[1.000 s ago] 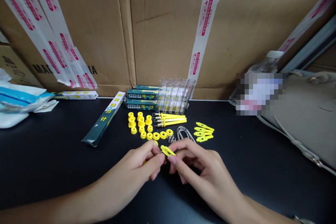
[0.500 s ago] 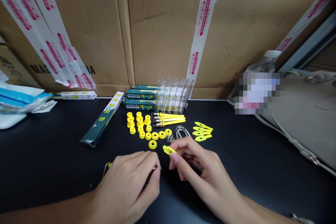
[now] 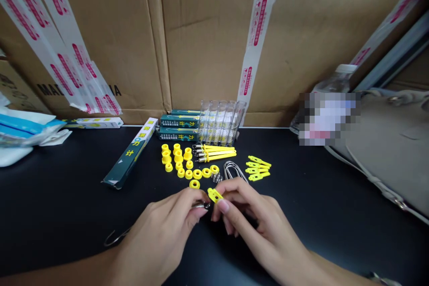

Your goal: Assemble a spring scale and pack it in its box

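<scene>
A small yellow plastic piece (image 3: 215,195) is pinched between the thumb and fingers of my right hand (image 3: 254,219). My left hand (image 3: 167,228) grips a metal piece (image 3: 201,205) whose looped tip points at the yellow piece; the rest is covered by my fingers. From behind my left wrist a metal hook (image 3: 115,237) sticks out. Just beyond the hands lie several yellow rings and caps (image 3: 197,174), small springs (image 3: 216,178) and bent metal wires (image 3: 234,170). Several yellow rods with metal ends (image 3: 217,153) lie further back, and flat yellow pieces (image 3: 258,168) to the right.
Clear tubes (image 3: 221,123) stand at the back beside stacked green boxes (image 3: 179,133). One green box (image 3: 130,154) lies at an angle to the left. Plastic packaging (image 3: 30,127) is far left; a bottle (image 3: 330,111) and a grey bag (image 3: 385,143) are right. Cardboard (image 3: 208,35) rises behind.
My left hand has tilted and brought the metal tip up closer to the yellow piece. The hook now shows behind my left wrist. My right hand has turned the yellow piece slightly.
</scene>
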